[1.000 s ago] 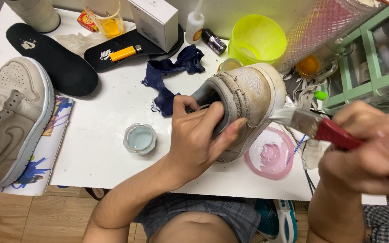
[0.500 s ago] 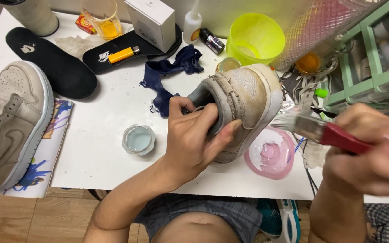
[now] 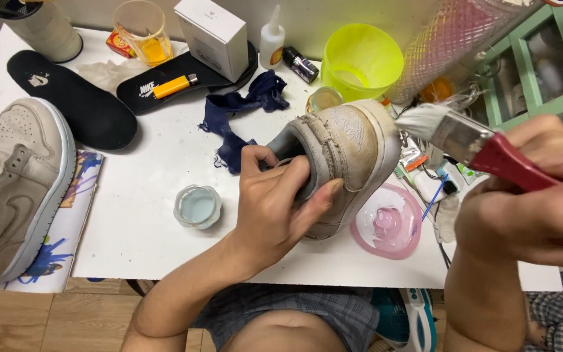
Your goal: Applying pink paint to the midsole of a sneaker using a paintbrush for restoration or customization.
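**Two hands, one sneaker, one brush over a crowded white table**

Counts: 2 beige sneakers, 2 black insoles, 2 small dishes, 1 brush, 1 lighter, 1 white box.

Sneaker no. 1 (image 3: 346, 156) is at table centre, tipped on its side w/ the toe pointing away from the viewer and sole to the right. The left hand (image 3: 275, 202) holds it: fingers tucked into the shoe opening, thumb pressed across the upper, forearm coming up from the near table edge. The right hand (image 3: 529, 195) is closed in a fist round the red handle of a flat paintbrush (image 3: 451, 133); the pale bristles point left and sit just beside the sneaker's sole edge, touching or not I cannot tell.

Sneaker no. 2 (image 3: 14, 182) lies at the far left on a colourful printed sheet (image 3: 66, 228), overhanging the table's near-left corner. The 2 insoles (image 3: 73, 104) lie at the back left, an orange-yellow lighter (image 3: 174, 85) on the right one. A small clear dish of pale blue liquid (image 3: 197, 206) sits just left of the left hand; a pink dish of white paste (image 3: 387, 221) sits just right of the sneaker, near the front edge. A navy rag (image 3: 245, 111), white box (image 3: 211, 36), glue bottle (image 3: 272, 39) and neon-yellow tub (image 3: 362, 62) crowd the back.

Open room: bare tabletop (image 3: 144, 163) btwn sneaker no. 2 and the left hand. Right side is cluttered w/ cables and a green shelf unit (image 3: 542, 72).
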